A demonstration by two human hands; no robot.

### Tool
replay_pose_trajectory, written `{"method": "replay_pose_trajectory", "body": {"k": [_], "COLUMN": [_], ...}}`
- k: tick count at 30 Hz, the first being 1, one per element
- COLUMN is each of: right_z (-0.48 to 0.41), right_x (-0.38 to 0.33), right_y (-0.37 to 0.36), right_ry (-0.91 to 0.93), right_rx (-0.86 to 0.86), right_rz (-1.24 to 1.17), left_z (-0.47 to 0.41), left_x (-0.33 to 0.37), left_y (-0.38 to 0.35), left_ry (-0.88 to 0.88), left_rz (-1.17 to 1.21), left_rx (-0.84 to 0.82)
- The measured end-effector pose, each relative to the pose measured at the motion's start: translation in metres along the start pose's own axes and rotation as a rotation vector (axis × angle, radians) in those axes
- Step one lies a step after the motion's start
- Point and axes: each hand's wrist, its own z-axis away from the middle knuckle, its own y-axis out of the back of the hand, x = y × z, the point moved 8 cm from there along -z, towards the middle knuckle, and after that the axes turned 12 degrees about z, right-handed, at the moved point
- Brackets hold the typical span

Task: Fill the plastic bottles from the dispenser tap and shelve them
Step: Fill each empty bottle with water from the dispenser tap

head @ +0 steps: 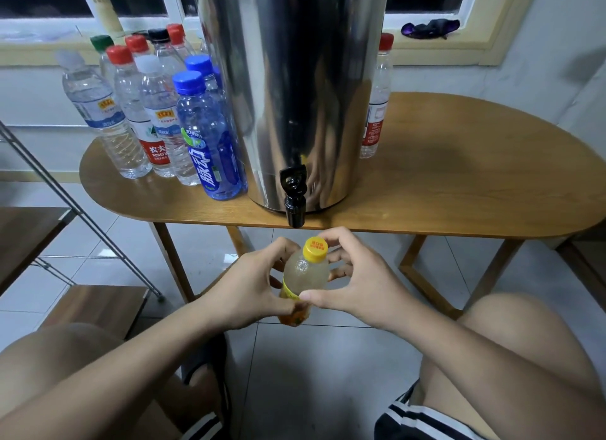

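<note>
Between my knees, both hands clamp the small bottle point(305, 272) — my left hand point(249, 285) round its body, my right hand point(357, 282) curled about its shoulder and yellow cap point(315, 249). It hangs just below the counter point(459, 177) edge, over open floor. The black tap point(294, 195) overhangs that edge, above the cap and apart from it. Behind stands the steel dispenser point(295, 79) — capped bottles point(157, 111) crowd its left, one lone bottle point(377, 95) its right. A shelf point(26, 236) flanks my left.

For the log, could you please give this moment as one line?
left hand, right hand: grip bottle | cap: on | tap: untouched
</note>
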Motion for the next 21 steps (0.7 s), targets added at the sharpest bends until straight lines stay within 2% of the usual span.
{"method": "replay_pose_trajectory", "body": {"k": [5,11,21], "right_z": [0.001,-0.001,-0.009], "right_x": [0.006,0.017,0.023], "right_y": [0.003,-0.002,-0.015], "right_ry": [-0.013,-0.046,-0.051], "right_rx": [0.014,0.005,-0.03], "right_rz": [-0.099,-0.003,0.081], "left_z": [0.004,0.011,0.031], "left_x": [0.018,0.025,0.015], "left_y": [0.036,0.093,0.192], "left_ry": [-0.058,-0.076,-0.076], "left_rz": [-0.04,-0.004,0.266], "left_rx": [0.062,0.23,0.585]}}
